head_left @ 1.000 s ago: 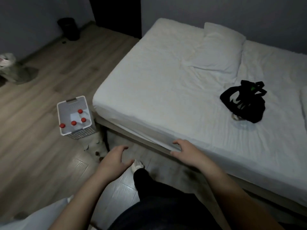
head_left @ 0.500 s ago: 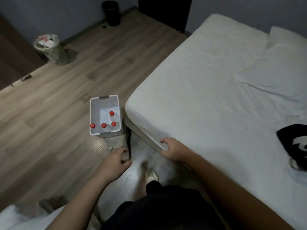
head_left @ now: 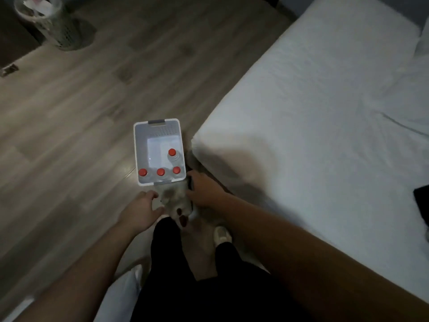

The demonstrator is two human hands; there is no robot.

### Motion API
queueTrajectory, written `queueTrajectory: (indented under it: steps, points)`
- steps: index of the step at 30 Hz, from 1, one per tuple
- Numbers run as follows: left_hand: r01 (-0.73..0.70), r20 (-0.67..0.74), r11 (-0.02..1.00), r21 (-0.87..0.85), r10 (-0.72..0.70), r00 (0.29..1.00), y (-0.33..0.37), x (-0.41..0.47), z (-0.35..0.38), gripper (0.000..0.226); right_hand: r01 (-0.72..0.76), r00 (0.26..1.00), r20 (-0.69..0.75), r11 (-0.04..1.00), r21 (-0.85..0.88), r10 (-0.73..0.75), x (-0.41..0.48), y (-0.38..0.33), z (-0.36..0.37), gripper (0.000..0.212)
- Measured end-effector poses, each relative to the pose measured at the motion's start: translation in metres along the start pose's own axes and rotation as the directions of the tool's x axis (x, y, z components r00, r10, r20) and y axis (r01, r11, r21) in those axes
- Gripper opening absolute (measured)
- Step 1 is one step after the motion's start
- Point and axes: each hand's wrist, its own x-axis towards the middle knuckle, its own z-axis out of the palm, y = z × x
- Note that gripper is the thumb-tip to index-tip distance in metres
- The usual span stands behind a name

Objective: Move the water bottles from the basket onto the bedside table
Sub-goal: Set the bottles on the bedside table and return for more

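Where the wooden floor (head_left: 92, 112) meets the corner of a white bed (head_left: 313, 112), a white perforated basket (head_left: 135, 154) is seen from above in dim light. Four water bottles (head_left: 160, 172) with red caps are held upright inside it. Three are lined up along the near wall, and a fourth is placed just behind the right-hand one, against the side nearest the bed.

The left hand (head_left: 139, 211) is stretched forward just short of the basket's near edge, with its fingers (head_left: 151, 195) relaxed and slightly spread, and nothing is held. The right hand (head_left: 205, 191) is reached toward the basket's near right corner, between basket and bed. Its fingers (head_left: 192, 176) are loosely extended and nothing is gripped, though it cannot be told whether the corner is touched.

Between the two hands a mottled, blurred object (head_left: 174, 198) is seen; what it is cannot be told. Black trouser legs (head_left: 167, 252) and a pale shoe (head_left: 222, 235) are seen nearer the camera. A mesh waste bin (head_left: 53, 26) is placed at the far left, well apart from the basket.
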Motion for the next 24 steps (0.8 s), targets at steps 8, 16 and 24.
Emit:
queueTrajectory:
  steps: [8,16,24]
  points:
    - [-0.070,0.210,0.980,0.185,0.030,0.977,-0.059,0.126,-0.042,0.044,-0.289,0.957,0.005,0.952,0.096,0.290,0.112,-0.028,0.061,0.051]
    - [-0.148,0.176,0.918,0.368,0.088,0.981,-0.112,0.245,-0.009,0.047,-0.341,0.932,-0.058,0.920,0.193,0.358,0.221,-0.008,0.121,0.044]
    - [-0.212,0.203,0.833,0.511,0.123,0.971,-0.140,0.307,0.038,0.063,-0.292,0.952,-0.088,0.956,0.040,0.294,0.286,0.015,0.162,0.044]
